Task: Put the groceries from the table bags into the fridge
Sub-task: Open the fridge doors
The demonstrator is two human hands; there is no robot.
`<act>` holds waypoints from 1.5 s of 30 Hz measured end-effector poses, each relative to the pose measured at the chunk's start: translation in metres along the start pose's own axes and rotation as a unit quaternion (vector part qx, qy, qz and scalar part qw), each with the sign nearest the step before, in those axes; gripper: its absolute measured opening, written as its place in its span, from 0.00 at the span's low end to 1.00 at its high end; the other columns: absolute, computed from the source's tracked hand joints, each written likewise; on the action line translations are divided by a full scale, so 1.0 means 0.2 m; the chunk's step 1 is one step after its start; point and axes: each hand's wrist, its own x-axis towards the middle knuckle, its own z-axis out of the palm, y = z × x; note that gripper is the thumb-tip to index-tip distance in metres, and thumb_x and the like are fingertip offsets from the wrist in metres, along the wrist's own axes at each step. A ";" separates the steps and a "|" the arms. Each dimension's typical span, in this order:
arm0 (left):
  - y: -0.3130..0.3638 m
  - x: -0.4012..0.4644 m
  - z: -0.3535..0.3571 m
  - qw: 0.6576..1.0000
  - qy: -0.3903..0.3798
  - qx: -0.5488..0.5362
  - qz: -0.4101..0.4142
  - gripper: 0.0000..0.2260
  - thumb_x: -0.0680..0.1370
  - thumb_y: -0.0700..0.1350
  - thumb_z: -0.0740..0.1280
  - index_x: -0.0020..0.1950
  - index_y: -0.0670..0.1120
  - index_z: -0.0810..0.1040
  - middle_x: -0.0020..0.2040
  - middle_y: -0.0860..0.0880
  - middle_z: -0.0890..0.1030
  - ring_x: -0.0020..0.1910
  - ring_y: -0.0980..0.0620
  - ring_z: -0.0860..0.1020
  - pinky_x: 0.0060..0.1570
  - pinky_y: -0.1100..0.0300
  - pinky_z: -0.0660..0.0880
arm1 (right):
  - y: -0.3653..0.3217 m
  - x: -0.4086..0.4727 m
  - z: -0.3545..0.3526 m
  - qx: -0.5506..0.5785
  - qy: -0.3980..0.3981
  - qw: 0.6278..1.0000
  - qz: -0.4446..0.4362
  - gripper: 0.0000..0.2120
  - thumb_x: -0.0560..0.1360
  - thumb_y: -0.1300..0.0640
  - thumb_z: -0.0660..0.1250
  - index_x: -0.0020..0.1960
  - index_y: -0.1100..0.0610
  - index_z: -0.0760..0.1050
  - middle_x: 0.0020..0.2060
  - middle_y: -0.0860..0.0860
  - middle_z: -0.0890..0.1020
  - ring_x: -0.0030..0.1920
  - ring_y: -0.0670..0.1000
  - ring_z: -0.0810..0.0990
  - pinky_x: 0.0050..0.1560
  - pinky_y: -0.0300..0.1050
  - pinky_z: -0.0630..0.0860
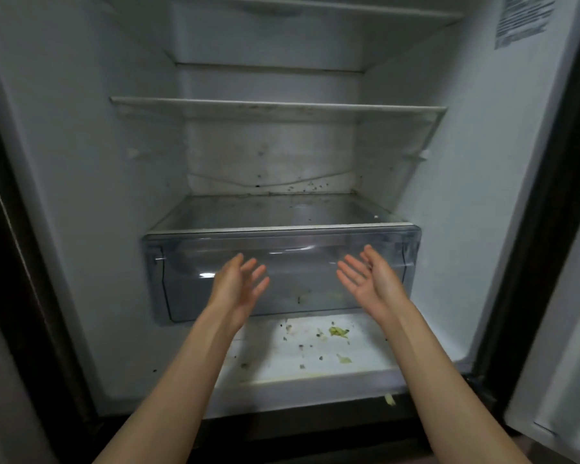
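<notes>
Both forearms reach in; the left hand (238, 286) and right hand (365, 279) are spread wide, palms inward, holding nothing, before the clear crisper drawer (188, 262). Groceries aren't visible; grip the drawer's front evenly with both hands.

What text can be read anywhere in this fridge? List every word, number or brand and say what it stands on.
None can be quoted.
Printed sticker on the fridge's inner right wall, upper right: several lines of small print, too blurred to read.
Clear crisper drawer, white shelf and glass shelf: no lettering or brand visible.
</notes>
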 end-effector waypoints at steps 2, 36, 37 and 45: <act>0.03 0.06 0.02 1.000 0.003 -0.014 0.014 0.21 0.83 0.44 0.53 0.74 0.39 0.56 0.70 0.38 0.67 0.67 0.40 0.69 0.56 0.50 0.70 | -0.02 0.07 0.03 0.019 0.012 1.000 0.010 0.23 0.81 0.55 0.57 0.73 0.61 0.57 0.70 0.62 0.65 0.68 0.61 0.68 0.65 0.54 0.68; 0.00 -0.42 0.00 0.991 0.028 -0.064 0.116 0.13 0.81 0.49 0.56 0.46 0.42 0.74 0.42 0.44 0.82 0.37 0.53 0.83 0.41 0.62 0.81 | -0.07 -0.32 -0.03 0.033 -0.016 0.998 -0.043 0.04 0.79 0.61 0.60 0.47 0.63 0.69 0.40 0.59 0.79 0.44 0.56 0.81 0.42 0.50 0.82; -0.01 -0.43 0.00 0.990 0.027 -0.066 0.118 0.13 0.81 0.49 0.57 0.46 0.41 0.74 0.41 0.44 0.83 0.38 0.53 0.84 0.40 0.62 0.81 | -0.07 -0.33 -0.03 0.035 -0.015 0.998 -0.044 0.05 0.79 0.61 0.60 0.48 0.63 0.69 0.40 0.59 0.79 0.44 0.57 0.81 0.42 0.50 0.82; -0.03 -0.47 -0.03 0.991 0.008 -0.058 0.120 0.13 0.81 0.49 0.57 0.48 0.41 0.74 0.42 0.44 0.83 0.41 0.51 0.84 0.40 0.62 0.80 | -0.05 -0.38 -0.04 0.018 0.004 0.998 -0.065 0.06 0.80 0.61 0.58 0.45 0.61 0.67 0.42 0.60 0.78 0.44 0.56 0.81 0.46 0.51 0.81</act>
